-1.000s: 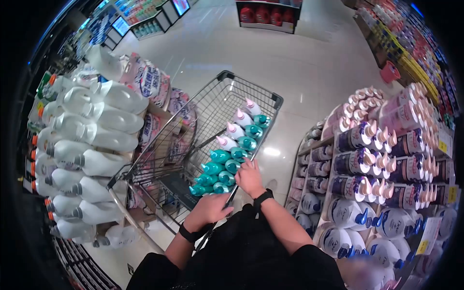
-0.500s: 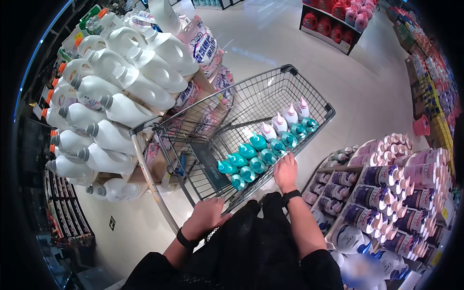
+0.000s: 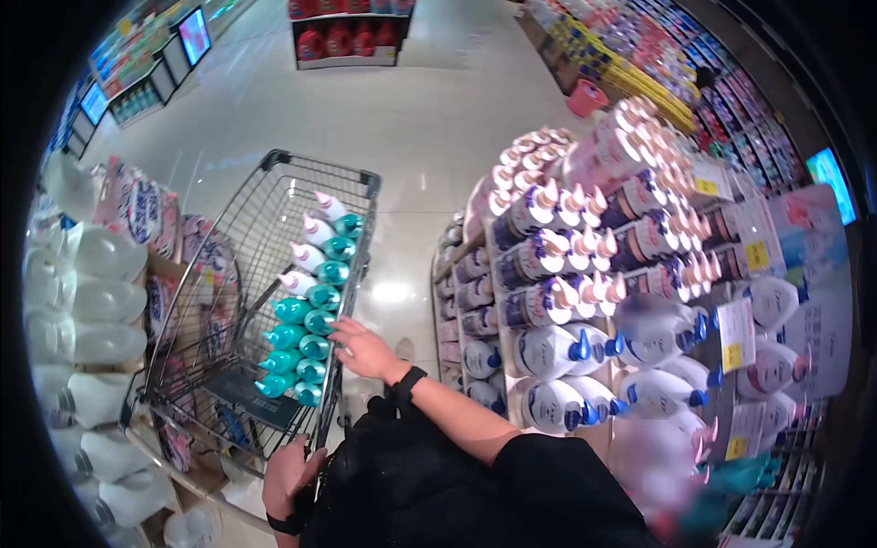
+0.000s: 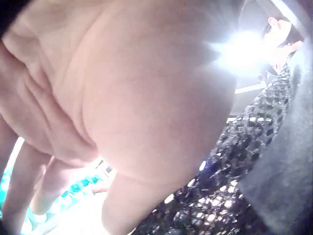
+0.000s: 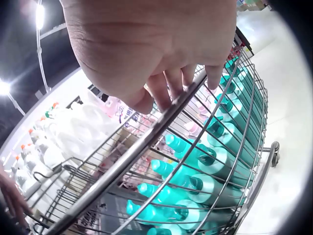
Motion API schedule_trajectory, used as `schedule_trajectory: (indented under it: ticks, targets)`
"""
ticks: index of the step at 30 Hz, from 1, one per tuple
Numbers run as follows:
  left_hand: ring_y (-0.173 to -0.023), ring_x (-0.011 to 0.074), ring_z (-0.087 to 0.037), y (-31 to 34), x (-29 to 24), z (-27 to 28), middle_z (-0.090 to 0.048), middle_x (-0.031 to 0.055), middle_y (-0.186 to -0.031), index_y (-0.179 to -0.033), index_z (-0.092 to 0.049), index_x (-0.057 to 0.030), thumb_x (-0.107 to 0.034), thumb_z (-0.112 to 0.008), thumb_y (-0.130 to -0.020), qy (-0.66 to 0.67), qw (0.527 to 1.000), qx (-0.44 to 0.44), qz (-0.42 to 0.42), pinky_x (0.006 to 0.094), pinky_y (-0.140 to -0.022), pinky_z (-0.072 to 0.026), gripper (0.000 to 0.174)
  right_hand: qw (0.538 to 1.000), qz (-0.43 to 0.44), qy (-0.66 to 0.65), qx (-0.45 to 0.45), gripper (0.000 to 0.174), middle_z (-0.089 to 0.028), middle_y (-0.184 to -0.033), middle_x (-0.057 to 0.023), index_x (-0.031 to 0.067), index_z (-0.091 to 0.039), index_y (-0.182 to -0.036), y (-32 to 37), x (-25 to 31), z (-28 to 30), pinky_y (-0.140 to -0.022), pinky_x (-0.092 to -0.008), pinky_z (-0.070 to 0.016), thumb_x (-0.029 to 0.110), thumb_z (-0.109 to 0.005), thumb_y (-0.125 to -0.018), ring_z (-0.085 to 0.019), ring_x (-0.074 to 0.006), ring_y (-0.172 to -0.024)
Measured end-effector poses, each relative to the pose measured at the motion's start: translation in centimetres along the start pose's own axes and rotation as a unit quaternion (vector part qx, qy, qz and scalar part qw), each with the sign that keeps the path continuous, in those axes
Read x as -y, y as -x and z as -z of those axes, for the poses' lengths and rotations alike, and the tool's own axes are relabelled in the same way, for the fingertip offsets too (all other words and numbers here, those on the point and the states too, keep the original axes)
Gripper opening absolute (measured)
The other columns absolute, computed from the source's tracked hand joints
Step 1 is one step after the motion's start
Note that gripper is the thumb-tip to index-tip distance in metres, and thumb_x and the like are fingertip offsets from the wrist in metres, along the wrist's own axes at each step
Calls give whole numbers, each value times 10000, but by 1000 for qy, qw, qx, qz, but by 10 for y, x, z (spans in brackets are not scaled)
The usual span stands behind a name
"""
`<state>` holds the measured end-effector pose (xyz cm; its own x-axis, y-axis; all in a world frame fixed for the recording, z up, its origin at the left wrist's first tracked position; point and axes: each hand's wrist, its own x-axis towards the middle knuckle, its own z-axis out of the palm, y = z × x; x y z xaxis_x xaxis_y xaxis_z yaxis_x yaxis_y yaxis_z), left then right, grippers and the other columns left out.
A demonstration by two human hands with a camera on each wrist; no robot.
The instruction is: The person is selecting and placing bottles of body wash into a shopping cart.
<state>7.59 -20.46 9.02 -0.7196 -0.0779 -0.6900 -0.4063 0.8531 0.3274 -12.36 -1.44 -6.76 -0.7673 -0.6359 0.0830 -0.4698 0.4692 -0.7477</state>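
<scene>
A wire shopping cart (image 3: 265, 228) stands to the left of the person's body. Inside, along its near side, are rows of green-capped bottles (image 3: 309, 370) and white bottles with pink pump tops (image 3: 315, 230). My right hand (image 3: 364, 352) rests with loosely extended fingers on the cart's side rail (image 5: 142, 139), its fingertips beside the green bottles. Close to the cart's handle end is my left hand (image 3: 290, 475), which lies over the side rail. In the left wrist view the left hand's fingers (image 4: 56, 183) extend downward, and what they touch is hidden.
Stacked pump bottles (image 3: 548, 301) fill a display on the right. White jugs (image 3: 100, 338) are piled on the left, with pink-and-white bags (image 3: 137, 205) behind them. Ahead runs pale floor (image 3: 429, 119) toward a stand of red bottles (image 3: 343, 41).
The view swung left, then right, so the cart now appears farther left. My right hand stays at the side rail, my left near the handle end. The bottles keep their rows.
</scene>
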Motion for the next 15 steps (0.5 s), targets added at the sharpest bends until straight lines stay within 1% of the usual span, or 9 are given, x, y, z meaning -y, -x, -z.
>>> schedule_trajectory:
  ticks: [1, 2, 3, 4, 7, 8, 10, 12, 15]
  targets:
    - [-933, 447, -636, -1, -13, 17, -675, 265, -919, -1121, -624, 37, -421, -657, -853, 16, 999, -24, -25, 510, -811, -496, 531, 999, 1, -32, -41, 323, -554, -1354, -181, 18, -653, -1138, 9, 4, -2, -1093, -429, -399, 180, -597, -864, -465, -376, -1309]
    - [-950, 442, -641, -14, -15, 20, -676, 275, -946, -1184, -611, 43, -411, -658, -846, 49, 997, -41, -47, 500, -817, -498, 568, 996, -45, -78, -24, 337, -564, -1346, -182, 21, -642, -1155, 20, 13, 9, -1058, -415, -435, 195, -594, -870, -513, -366, -1262]
    - [-959, 436, -645, -27, -12, 22, -677, 276, -959, -1208, -601, 43, -415, -661, -843, 13, 997, -39, -72, 492, -827, -500, 589, 995, -77, -58, -30, 326, -607, -1275, -191, 20, -643, -1135, 32, 3, 3, -1012, -419, -465, 210, -585, -878, -569, -363, -1180]
    - [-968, 429, -649, -36, -11, 28, -678, 278, -971, -1231, -592, 43, -419, -665, -839, -23, 995, -44, -88, 484, -838, -503, 610, 989, -127, -68, 29, 341, -640, -1199, -195, 12, -643, -1127, 40, 1, 6, -975, -438, -477, 241, -576, -883, -592, -368, -1129]
    - [-991, 426, -649, -71, -23, 49, -678, 282, -994, -1269, -571, 39, -454, -677, -824, 20, 994, 14, -105, 479, -865, -504, 673, 975, -207, -76, 32, 348, -671, -1105, -213, 11, -653, -1120, 74, -8, 17, -920, -460, -495, 264, -570, -895, -626, -389, -1039]
    - [-1015, 427, -643, -95, -16, 43, -677, 289, -1012, -1269, -573, 41, -481, -687, -808, -3, 991, -36, -130, 481, -883, -502, 705, 969, -233, -71, 47, 345, -680, -1080, -222, 6, -657, -1112, 82, -11, 21, -909, -465, -500, 266, -568, -904, -641, -398, -1000]
    - [-1026, 424, -641, -139, -13, 37, -684, 271, -1026, -1232, -602, 29, -492, -684, -808, -64, 989, -52, -121, 482, -884, -501, 676, 958, -275, -75, 30, 326, -702, -990, -217, 12, -680, -1066, 96, -10, 25, -866, -466, -516, 271, -574, -898, -667, -395, -927]
    - [-1017, 425, -641, -181, -11, 34, -684, 262, -1033, -1202, -622, 13, -504, -671, -817, -119, 984, 38, -125, 485, -882, -500, 646, 948, -303, -88, 45, 305, -709, -964, -205, 18, -697, -1021, 106, -17, 21, -842, -453, -523, 268, -578, -894, -672, -381, -918]
    - [-982, 431, -644, -166, -26, 41, -681, 263, -1018, -1183, -628, 5, -504, -645, -842, -80, 986, 30, -144, 498, -857, -501, 612, 952, -288, -84, 55, 294, -713, -938, -192, 35, -705, -1015, 106, -5, 29, -831, -460, -524, 275, -585, -897, -676, -379, -905]
